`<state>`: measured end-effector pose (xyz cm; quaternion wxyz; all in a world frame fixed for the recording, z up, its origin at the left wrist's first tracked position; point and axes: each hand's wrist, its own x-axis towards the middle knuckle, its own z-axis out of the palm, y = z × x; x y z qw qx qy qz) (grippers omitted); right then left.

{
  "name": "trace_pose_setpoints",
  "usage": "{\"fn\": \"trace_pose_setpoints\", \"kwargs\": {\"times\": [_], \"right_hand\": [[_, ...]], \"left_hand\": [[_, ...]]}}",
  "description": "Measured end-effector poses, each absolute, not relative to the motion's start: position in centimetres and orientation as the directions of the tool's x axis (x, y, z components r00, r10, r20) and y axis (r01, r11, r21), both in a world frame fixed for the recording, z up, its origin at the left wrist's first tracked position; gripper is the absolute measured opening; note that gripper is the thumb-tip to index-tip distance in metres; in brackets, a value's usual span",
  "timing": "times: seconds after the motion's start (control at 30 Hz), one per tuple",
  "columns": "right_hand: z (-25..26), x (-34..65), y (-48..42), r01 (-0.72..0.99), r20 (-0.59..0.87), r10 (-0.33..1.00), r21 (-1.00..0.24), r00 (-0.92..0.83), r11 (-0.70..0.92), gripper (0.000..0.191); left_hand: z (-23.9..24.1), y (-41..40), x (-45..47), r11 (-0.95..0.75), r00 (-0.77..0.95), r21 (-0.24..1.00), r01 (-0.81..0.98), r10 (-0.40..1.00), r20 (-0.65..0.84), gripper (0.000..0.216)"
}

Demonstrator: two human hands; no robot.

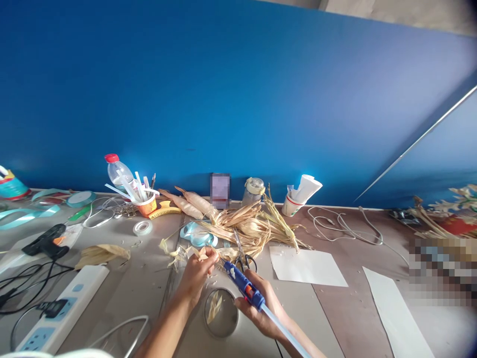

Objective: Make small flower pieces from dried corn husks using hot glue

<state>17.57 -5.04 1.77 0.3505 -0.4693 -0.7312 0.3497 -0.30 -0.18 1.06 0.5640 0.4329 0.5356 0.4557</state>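
Observation:
My right hand [264, 302] grips a blue hot glue gun [244, 284], with a long pale glue stick [283, 329] running out of its back end. The gun's nozzle points at the fingertips of my left hand [201, 268]. Those fingers are pinched on a small piece of pale corn husk [204, 255]. Just below and between my hands is a round dish [221, 313] with a bit of husk in it. Dark-handled scissors [244, 260] lie behind the glue gun, against a pile of dried corn husks [253, 226].
A white power strip [70, 308] and a black glue gun [46, 241] with cables lie left. Behind stand a plastic bottle [118, 171], an orange cup [146, 205], a jar [253, 190] and a paper cup [291, 205]. White paper [307, 266] and a cable [346, 228] lie right.

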Motion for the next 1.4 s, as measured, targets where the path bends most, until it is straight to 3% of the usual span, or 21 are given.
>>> {"fn": "trace_pose_setpoints", "kwargs": {"times": [0.33, 1.4], "right_hand": [[1.6, 17.5, -5.1, 0.459, 0.193, 0.926, -0.824, -0.324, 0.332, 0.031], [1.5, 17.7, -5.1, 0.521, 0.170, 0.932, -0.790, -0.320, 0.323, 0.038]], "left_hand": [[1.6, -0.3, 0.0, 0.228, 0.002, 0.962, -0.146, 0.973, -0.231, 0.021], [2.0, -0.4, 0.0, 0.248, -0.020, 0.968, -0.032, 0.968, -0.249, 0.025]]}}
